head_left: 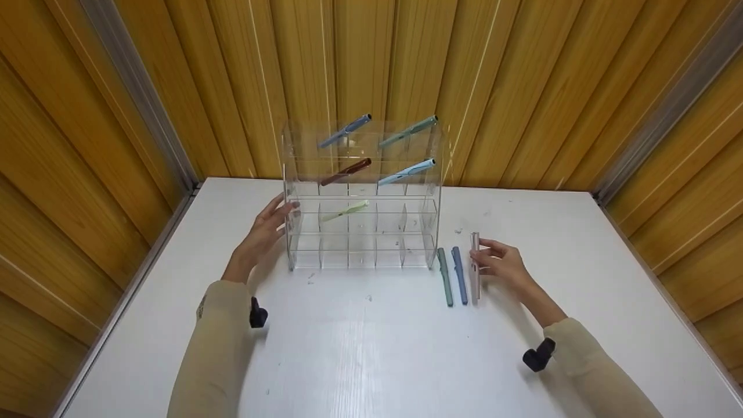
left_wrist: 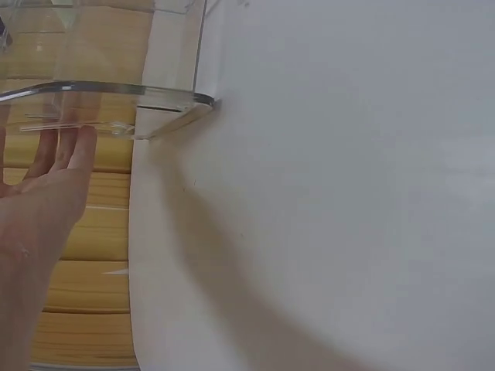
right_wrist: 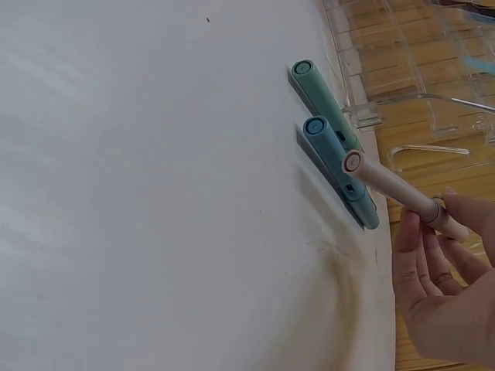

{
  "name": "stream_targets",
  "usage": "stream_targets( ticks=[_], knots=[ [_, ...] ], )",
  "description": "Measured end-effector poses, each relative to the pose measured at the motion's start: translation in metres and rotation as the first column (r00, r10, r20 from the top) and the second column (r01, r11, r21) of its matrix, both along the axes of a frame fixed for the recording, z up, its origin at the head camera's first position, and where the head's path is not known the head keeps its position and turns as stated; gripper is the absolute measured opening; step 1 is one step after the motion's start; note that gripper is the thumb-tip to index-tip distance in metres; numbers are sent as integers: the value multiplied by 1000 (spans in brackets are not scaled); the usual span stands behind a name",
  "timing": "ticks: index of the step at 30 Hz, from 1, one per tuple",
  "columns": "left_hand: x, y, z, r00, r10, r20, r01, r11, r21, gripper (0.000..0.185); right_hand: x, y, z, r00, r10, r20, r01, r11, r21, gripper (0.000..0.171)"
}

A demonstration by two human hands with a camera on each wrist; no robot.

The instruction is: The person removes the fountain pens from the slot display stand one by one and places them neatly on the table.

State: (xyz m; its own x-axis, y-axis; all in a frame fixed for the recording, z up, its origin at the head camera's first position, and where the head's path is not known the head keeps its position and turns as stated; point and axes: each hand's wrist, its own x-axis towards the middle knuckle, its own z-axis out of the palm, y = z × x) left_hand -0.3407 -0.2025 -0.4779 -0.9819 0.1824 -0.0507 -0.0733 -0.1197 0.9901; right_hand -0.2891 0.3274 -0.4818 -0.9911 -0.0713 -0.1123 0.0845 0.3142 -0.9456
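we are steadying the clear acrylic rack (head_left: 360,232) with our left hand (head_left: 264,235), fingers straight and spread against its left side wall, while our right hand (head_left: 504,264) is pinching the pale pink pen (head_left: 475,264) between thumb and fingertips. that pen is sitting just right of the rack, one end lifted off the white table (head_left: 371,348), beside the blue pen (head_left: 460,274) and the green pen (head_left: 445,277), which are lying flat and parallel.

the pinch is looking light and sits toward one end of the barrel, so the pen could be rolling or tipping out of our fingers, and a drop would likely be scattering the two pens lying just beside it. the rack is light-looking and tall; if our flat hand is pushing rather than bracing, it may be sliding or rocking, and the pens resting tilted in it could be shaken loose.

in the rack, a blue pen (head_left: 345,131), a teal pen (head_left: 408,131), a brown pen (head_left: 346,172), a light blue pen (head_left: 406,172) and a pale green pen (head_left: 346,211) are occupying cells. the dividers and front edges are standing between our pen and any free cell, though through the clear plastic we can't tell exactly which cells are open.
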Motion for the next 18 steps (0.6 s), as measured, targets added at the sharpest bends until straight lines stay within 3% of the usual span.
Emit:
stream_targets(
  ticks=[9, 18],
  knots=[
    [3, -1, -4, 998, -2, -60, 2, 1000, -3, 63, -3, 0, -4, 1000, 21, -7, -20, 998, 65, 62],
    [3, 2, -5, 998, -25, -53, 23, 999, -39, 63, -3, 0, -11, 1000, -18, -7, 19, 981, 195, 59]
  ],
)
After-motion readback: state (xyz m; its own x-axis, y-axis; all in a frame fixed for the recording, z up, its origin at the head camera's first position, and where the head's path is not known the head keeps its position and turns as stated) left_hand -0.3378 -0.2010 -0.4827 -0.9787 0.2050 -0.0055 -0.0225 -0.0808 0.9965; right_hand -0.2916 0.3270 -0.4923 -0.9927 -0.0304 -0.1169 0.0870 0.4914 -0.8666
